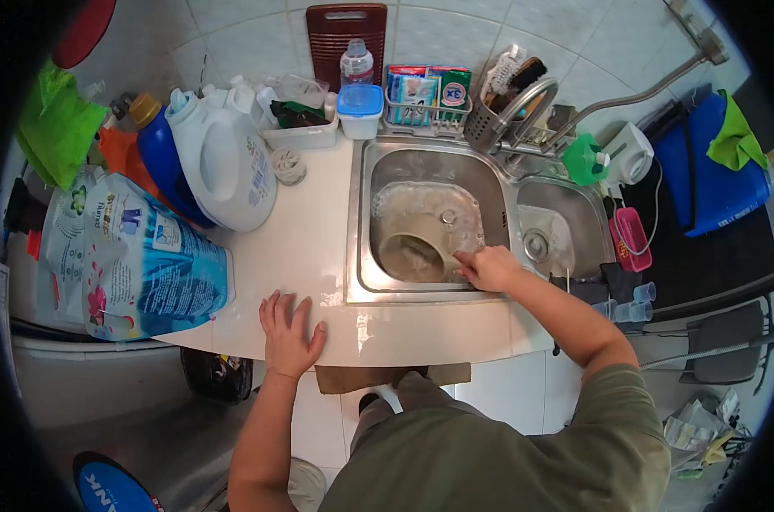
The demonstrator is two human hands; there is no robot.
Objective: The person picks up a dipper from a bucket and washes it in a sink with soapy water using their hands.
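Observation:
In the larger basin of the stainless steel sink [387, 291] lies shallow, cloudy water with bubbles at its edges. A beige container [419, 233], round-mouthed and tilted on its side, sits in that water. My right hand [486, 267] reaches over the basin's near right corner, its fingers closed on the container's rim or handle; which of the two I cannot tell. My left hand [292, 336] rests palm down with spread fingers on the white countertop [297, 256], left of the sink and near the front edge, holding nothing.
White and blue detergent jugs [223, 169] and a detergent refill pouch [156, 262] crowd the left side. Behind the sink stand a wire rack [428, 115], a brush holder [486, 125] and the curved faucet [527, 105]. A pink basket [631, 240] lies right of the small basin.

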